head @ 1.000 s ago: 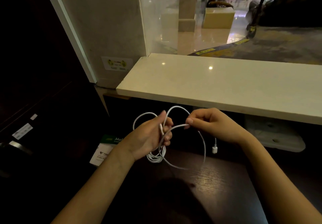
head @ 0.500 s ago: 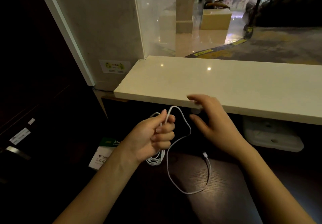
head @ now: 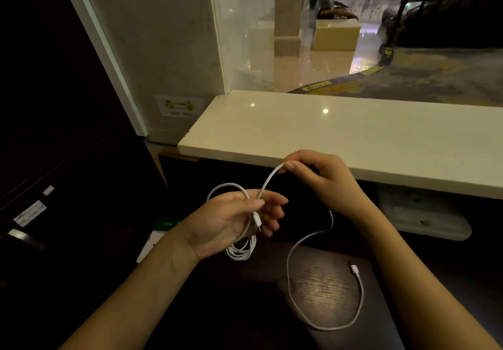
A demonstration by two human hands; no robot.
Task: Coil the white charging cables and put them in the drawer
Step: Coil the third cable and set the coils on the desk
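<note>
My left hand grips a bundle of white charging cable, whose loops hang below the palm and arc above the thumb. One plug end lies across the fingers of that hand. My right hand pinches a strand of the same cable just under the counter edge, up and to the right of the left hand. The loose tail curves over the dark wooden desk and ends in a plug. No drawer shows.
A pale stone counter overhangs the desk just behind my hands, with glass above it. A white and green card lies left of my left wrist. A pale tray sits under the counter on the right. The left side is dark.
My right hand has come off the counter edge and pinched a strand near the left hand. The loose tail has slid right and now lies spread on the desk.
</note>
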